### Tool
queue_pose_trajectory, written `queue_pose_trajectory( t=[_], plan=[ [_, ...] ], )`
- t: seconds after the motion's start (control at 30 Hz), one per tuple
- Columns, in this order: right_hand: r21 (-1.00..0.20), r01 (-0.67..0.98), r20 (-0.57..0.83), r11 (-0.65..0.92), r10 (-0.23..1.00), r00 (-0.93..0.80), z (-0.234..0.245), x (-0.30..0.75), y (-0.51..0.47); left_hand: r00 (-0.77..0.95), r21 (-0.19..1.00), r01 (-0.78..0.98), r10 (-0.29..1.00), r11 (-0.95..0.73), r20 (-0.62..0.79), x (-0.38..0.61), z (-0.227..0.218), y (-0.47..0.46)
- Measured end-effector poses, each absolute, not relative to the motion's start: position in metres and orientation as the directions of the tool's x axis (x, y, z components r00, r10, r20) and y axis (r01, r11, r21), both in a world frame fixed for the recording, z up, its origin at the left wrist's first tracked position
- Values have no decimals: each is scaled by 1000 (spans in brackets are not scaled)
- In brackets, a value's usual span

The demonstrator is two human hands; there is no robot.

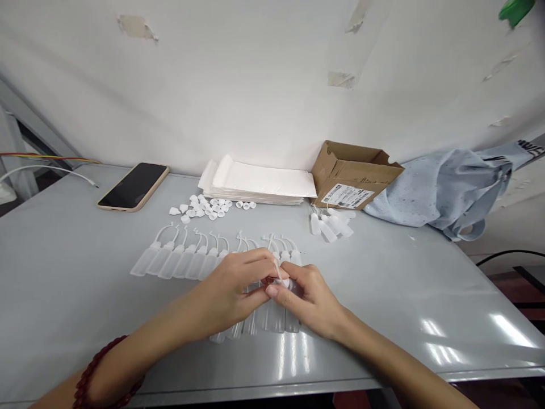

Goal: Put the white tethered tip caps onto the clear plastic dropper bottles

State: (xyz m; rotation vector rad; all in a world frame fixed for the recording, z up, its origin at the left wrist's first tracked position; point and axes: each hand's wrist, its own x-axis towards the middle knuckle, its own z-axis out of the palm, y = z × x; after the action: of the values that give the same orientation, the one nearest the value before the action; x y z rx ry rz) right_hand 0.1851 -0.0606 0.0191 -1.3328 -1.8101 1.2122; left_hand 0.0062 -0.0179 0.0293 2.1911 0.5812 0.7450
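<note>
My left hand (238, 284) and my right hand (309, 295) meet over the middle of the grey table (63, 272). Their fingertips pinch one small clear plastic squeeze bottle with a white cap (281, 279) between them. Under and behind the hands lies a row of several identical clear bottles (179, 258), side by side, with thin curved tips. A dark red bead bracelet (97, 369) is on my left wrist.
A heap of small white caps (204, 207) and a stack of white pouches (259, 184) lie behind the row. A phone (133, 186) rests at far left, an open cardboard box (353, 176) with more bottles (330, 224) at right, and a blue cloth (447, 193) beyond.
</note>
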Motion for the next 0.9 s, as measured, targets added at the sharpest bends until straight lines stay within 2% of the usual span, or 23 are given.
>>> queue_pose_trajectory(
  t=[0.2, 0.4, 0.53, 0.63, 0.73, 0.9],
  plan=[
    [-927, 350, -3, 139, 927, -375, 23, 187, -64, 724, 839, 154, 637, -522, 263, 8, 34, -19],
    [-967, 245, -14, 63, 953, -301, 17, 188, -66, 712, 874, 224, 685, -431, 155, 9, 40, -21],
    [-967, 253, -37, 25, 971, -238, 13, 185, -65, 710, 871, 311, 702, -380, 52, 10, 40, -21],
    [-959, 283, -46, 11, 980, -192, 12, 184, -63, 704, 870, 327, 710, -368, 35, 9, 38, -21],
    [-953, 304, -58, 0, 982, -182, 10, 184, -61, 711, 852, 316, 699, -417, 78, 8, 35, -20],
    [-953, 291, -139, -83, 974, -178, 9, 186, -56, 744, 739, 211, 595, -640, 303, 5, 26, -16]
  ],
)
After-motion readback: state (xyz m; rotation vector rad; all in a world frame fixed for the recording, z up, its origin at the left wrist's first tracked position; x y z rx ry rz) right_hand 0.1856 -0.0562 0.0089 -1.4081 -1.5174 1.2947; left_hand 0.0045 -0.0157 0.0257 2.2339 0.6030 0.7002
